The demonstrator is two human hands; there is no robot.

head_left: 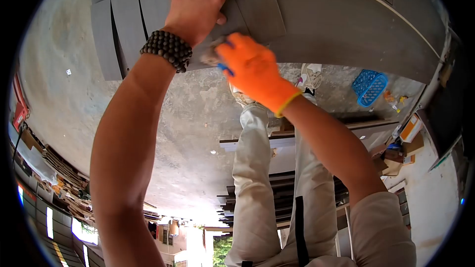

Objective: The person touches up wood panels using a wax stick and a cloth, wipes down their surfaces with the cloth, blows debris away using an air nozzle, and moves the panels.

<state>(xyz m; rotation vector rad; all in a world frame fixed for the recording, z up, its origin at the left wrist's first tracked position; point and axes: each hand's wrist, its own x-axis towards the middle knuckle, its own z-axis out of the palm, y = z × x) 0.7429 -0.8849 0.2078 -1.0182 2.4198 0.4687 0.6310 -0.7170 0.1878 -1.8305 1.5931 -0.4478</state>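
My left hand [198, 7] is bare, with strings of dark beads [168, 50] round the wrist. Its fingers are spread and press flat on a dark grey panel [153, 2], one of several that overlap in a row. My right hand [252, 66] wears an orange glove with a yellow cuff and blue patches at the fingers. Its fingers are closed round a brownish rag [212, 54], blurred by motion, at the near edge of the panels. The glove hides part of the rag.
The panels lie on a wide dark board [336, 29]. Below on the concrete floor [193, 113] are a blue plastic basket [370, 87] and my shoes. Stacked dark strips [227, 202] lie behind my legs. Cardboard boxes [410, 128] stand at the right wall.
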